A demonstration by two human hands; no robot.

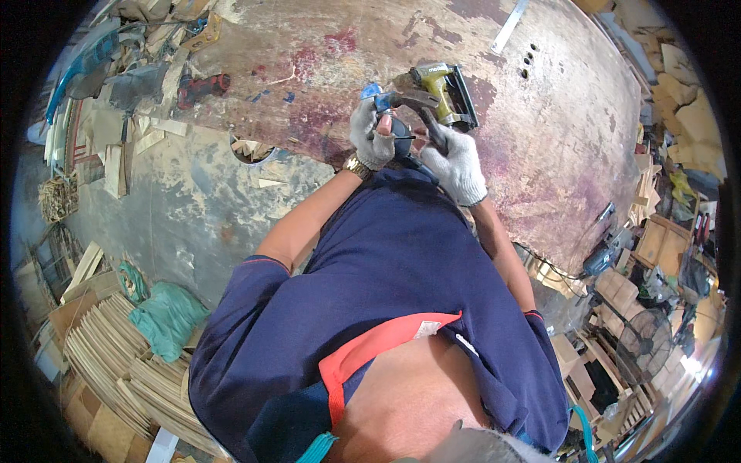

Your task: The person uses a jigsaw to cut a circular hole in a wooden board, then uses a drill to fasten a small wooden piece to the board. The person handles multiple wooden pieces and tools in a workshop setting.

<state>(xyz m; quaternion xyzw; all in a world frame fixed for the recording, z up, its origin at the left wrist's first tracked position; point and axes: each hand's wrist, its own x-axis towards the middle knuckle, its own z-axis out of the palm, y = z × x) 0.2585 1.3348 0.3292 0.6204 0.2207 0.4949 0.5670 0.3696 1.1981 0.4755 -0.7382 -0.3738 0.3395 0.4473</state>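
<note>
My left hand (pixel 370 135), in a white knit glove, is closed round a small blue object (pixel 372 91) whose kind I cannot make out. My right hand (pixel 457 166), gloved alike, grips the dark handle of a hammer (pixel 434 127). The hammer's metal head lies close beside the blue object, above my left fingers; whether they touch is unclear. Between my hands shows a dark rounded thing (pixel 400 137), partly hidden by my left fingers. Just beyond my right hand, a yellow-green and black power tool (pixel 440 86) lies on the stained worktable (pixel 548 116).
On the table's left lie a red and black power tool (pixel 202 89) and wood scraps (pixel 116 168). A round cutout (pixel 253 150) opens in the surface. Stacked wood strips (pixel 104 359) and a green bag (pixel 168 318) sit lower left. At right are a blue tool (pixel 600 261) and a fan (pixel 644 343).
</note>
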